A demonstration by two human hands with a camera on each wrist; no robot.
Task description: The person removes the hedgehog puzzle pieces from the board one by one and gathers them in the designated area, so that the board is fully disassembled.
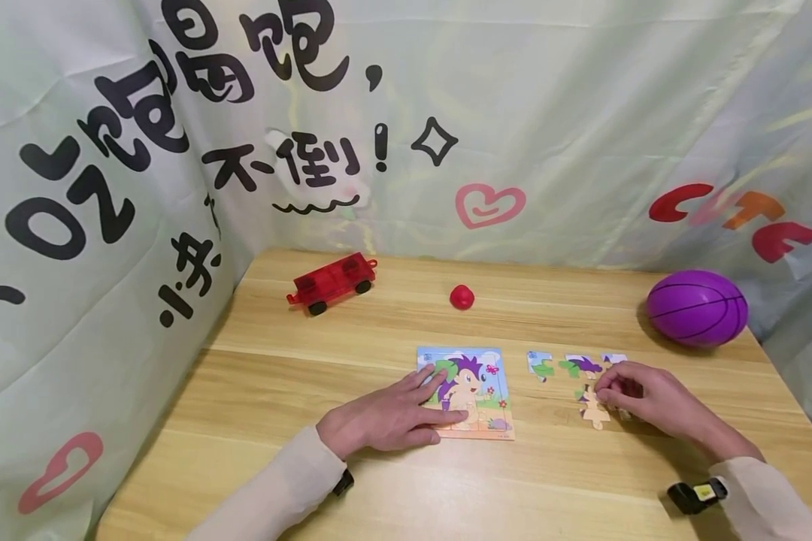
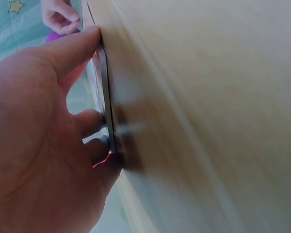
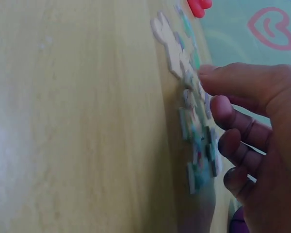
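Note:
My left hand [image 1: 386,417] lies with fingers spread over the left part of a square picture puzzle [image 1: 479,391] showing a purple-haired hedgehog. In the left wrist view its thumb and fingertips rest along the edge of the thin puzzle board [image 2: 106,90]. My right hand [image 1: 649,394] hovers at the loose puzzle pieces, fingers bent and fingertips right at a beige piece [image 1: 594,413]. The right wrist view shows the thumb and fingers apart beside several pieces [image 3: 172,51], nothing visibly gripped. A blue-and-green corner piece [image 1: 540,364] and a purple-and-green piece [image 1: 583,366] lie nearby.
A red toy wagon [image 1: 334,282] stands at the back left of the wooden table [image 1: 352,338]. Behind the puzzle sits a small red domed object [image 1: 462,297]. A purple ball [image 1: 697,308] is at the back right. Printed curtains [image 1: 568,135] hang along the table's back and left.

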